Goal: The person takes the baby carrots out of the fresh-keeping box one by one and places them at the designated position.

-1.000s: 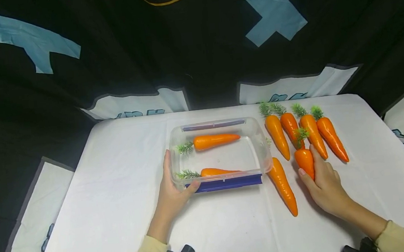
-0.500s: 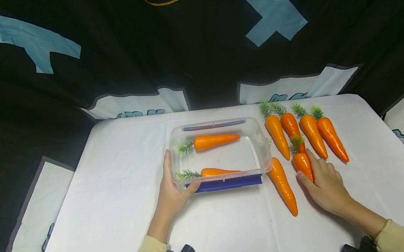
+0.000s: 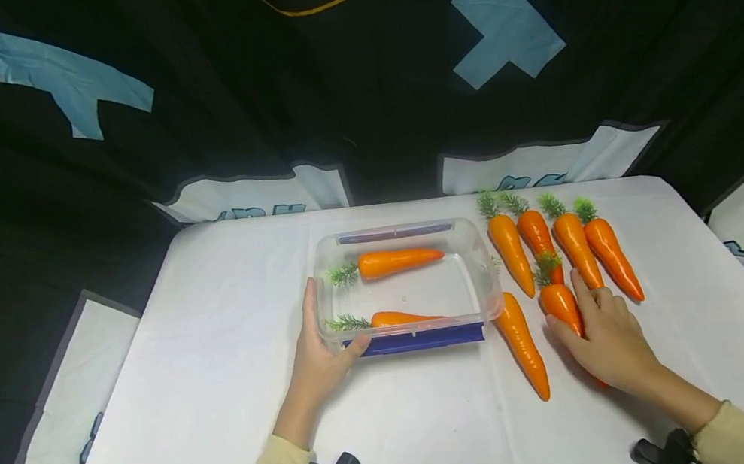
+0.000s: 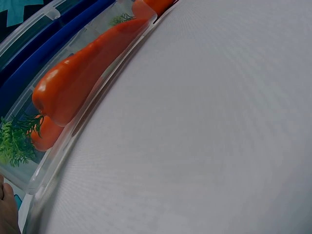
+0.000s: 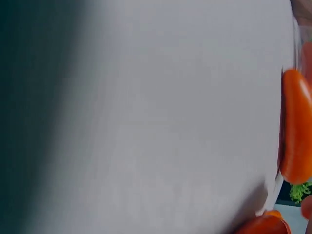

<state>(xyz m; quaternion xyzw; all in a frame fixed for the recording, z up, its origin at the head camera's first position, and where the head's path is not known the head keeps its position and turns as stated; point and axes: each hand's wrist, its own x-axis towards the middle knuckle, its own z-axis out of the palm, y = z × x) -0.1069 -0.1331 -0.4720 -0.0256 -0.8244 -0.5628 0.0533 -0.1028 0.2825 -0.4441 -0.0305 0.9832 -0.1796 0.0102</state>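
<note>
My left hand (image 3: 318,366) holds the front left corner of a clear plastic food container (image 3: 412,293) with blue latches, thumb at the front rim. Inside lie two carrots, the rear carrot (image 3: 392,262) and the front carrot (image 3: 401,317), leaves to the left; the left wrist view shows a carrot (image 4: 78,73) through the wall. My right hand (image 3: 608,339) lies over a carrot (image 3: 559,305) on the table, thumb on its left side, index finger stretched out along its right. The carrot's middle is hidden beneath the hand; its tip shows below.
Several carrots, including an orange carrot (image 3: 609,252), lie at the back right, leaves away from me. Another carrot (image 3: 522,348) lies beside the container's front right corner. A white cloth covers the table (image 3: 176,373); a black curtain (image 3: 385,94) hangs behind.
The right hand has lowered the carrot onto the table and its index finger has moved slightly off to the right. The carrot's tip now shows under the hand. The left hand and container stay put.
</note>
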